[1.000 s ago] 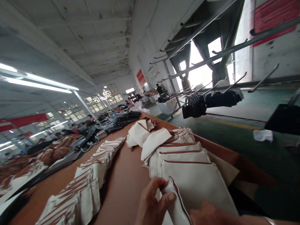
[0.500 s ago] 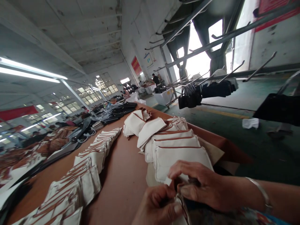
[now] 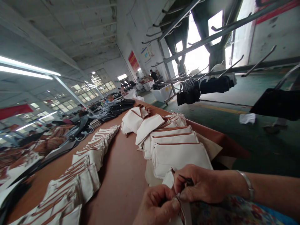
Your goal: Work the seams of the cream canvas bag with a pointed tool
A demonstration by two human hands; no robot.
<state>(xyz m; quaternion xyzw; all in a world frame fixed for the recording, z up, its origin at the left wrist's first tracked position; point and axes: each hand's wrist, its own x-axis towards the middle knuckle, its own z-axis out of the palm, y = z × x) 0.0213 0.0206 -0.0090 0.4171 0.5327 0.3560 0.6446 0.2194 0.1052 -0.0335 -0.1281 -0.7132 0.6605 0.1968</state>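
At the lower centre, my left hand point(image 3: 157, 204) pinches the edge of a white fabric piece point(image 3: 169, 179) with brown trim. Facing it, my right hand point(image 3: 199, 184) has its fingers closed on the same piece, close to the left fingertips, and a small dark pointed item shows between its fingers. A metal bracelet point(image 3: 247, 184) circles the right wrist. Just beyond my hands lies a stack of white pouches point(image 3: 180, 156) with brown top edges. Part of the held piece is hidden by my fingers.
On the brown table point(image 3: 122, 175), a long row of white pouches point(image 3: 91, 156) runs along the left. Black items with grey cords point(image 3: 117, 107) lie at the far end. A metal rack point(image 3: 201, 40) with hanging black bags point(image 3: 188, 93) stands right. Distant people sit or stand.
My right hand has shifted slightly left and down, and its fingers are closer to my left fingertips. More of the held white piece shows above them. The whole view has shifted slightly.
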